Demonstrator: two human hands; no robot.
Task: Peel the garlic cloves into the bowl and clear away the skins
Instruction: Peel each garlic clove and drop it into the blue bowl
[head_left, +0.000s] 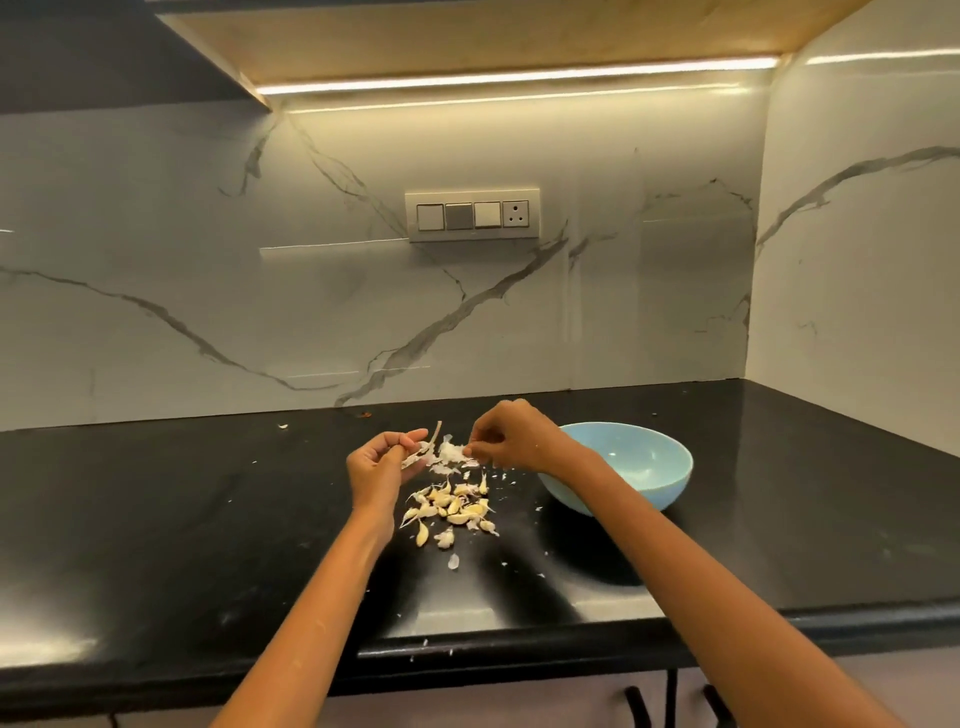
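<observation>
Several unpeeled garlic cloves (453, 508) lie in a loose pile on the black counter (182, 519). Above the pile, my left hand (379, 467) grips the dry garlic stem with papery skin (423, 449) hanging from it. My right hand (511, 435) pinches the white skin (453, 452) at its other side, so both hands hold the same bunch of skins. A light blue bowl (631, 465) stands to the right, partly hidden behind my right forearm. It looks empty inside.
Small skin flakes (453, 561) are scattered over the counter around the pile and near its front edge. A marble backsplash with a switch panel (471, 215) rises behind. A side wall closes the counter on the right.
</observation>
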